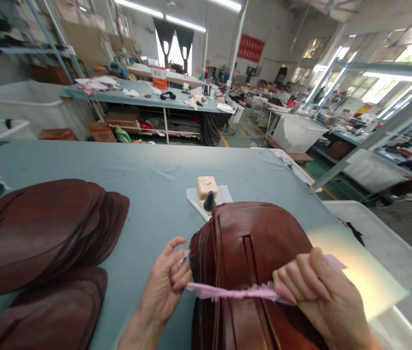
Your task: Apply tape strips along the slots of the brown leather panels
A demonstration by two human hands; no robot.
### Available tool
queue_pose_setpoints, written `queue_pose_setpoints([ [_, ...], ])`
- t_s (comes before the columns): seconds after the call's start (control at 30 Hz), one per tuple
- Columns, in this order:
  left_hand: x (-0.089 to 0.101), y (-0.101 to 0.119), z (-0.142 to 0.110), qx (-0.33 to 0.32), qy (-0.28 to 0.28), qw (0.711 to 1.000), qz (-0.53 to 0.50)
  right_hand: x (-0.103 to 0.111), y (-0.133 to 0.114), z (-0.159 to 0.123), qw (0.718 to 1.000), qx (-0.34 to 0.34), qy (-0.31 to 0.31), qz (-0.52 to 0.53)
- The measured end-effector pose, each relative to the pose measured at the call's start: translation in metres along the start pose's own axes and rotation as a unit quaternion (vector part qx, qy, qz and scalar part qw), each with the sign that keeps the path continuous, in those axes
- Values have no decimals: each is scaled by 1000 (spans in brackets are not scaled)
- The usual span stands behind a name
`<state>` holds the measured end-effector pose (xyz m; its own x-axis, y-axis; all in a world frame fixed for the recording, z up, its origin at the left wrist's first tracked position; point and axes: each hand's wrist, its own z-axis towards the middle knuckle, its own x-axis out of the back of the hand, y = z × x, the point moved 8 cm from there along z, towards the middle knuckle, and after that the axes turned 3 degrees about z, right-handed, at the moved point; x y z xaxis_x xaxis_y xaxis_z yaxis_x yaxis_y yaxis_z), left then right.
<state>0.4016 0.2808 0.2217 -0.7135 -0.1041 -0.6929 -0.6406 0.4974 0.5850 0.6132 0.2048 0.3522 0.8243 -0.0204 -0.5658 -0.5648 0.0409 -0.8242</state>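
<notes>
A pink cloth strip (235, 293) with frayed edges stretches across a stack of brown leather pieces (264, 223). My left hand (167, 279) is closed around one end of the strip, left of the stack, its index finger partly extended. On the right, my right hand (322, 296) grips the other end in a fist, and a pink tail pokes out behind the thumb. The top leather piece has a rounded far end and a narrow slot. The strip lies over its middle.
More brown leather pieces (38, 228) lie piled at the left of the blue-green table (155, 170). Beyond my stack, a cream block (206, 187) and a black cone-shaped object (209, 201) rest on white paper. A white bin (391, 262) stands along the right edge.
</notes>
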Motion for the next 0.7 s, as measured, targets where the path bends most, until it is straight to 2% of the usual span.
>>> queue_pose_setpoints([
  [0.07,-19,42,-18,-68,-14,997,46,-13,-11,0,999,14,-7,-27],
  [0.17,-61,105,-53,-170,-63,974,134,-37,-29,-3,996,29,-25,-86],
  [0.2,-72,118,-61,-183,-78,968,154,-41,-34,-5,994,30,-27,-105],
  [0.27,-83,126,-66,-185,-96,963,173,-41,-37,-5,991,26,-24,-128],
  [0.33,-76,118,-57,-174,-82,967,168,-29,-31,-4,992,16,-16,-128],
  [0.47,-28,71,-24,-117,-6,984,135,3,-10,4,998,0,-3,-57],
  [0.53,-12,53,-19,-117,2,984,131,13,-3,7,999,-15,4,-36],
  [0.6,-10,47,-26,-165,-7,968,188,16,-2,10,999,-39,9,-28],
  [0.63,-14,45,-34,-191,-16,950,245,15,-2,11,998,-52,9,-25],
  [0.7,-29,36,-50,-207,-57,896,389,9,-5,15,997,-70,-3,-27],
])
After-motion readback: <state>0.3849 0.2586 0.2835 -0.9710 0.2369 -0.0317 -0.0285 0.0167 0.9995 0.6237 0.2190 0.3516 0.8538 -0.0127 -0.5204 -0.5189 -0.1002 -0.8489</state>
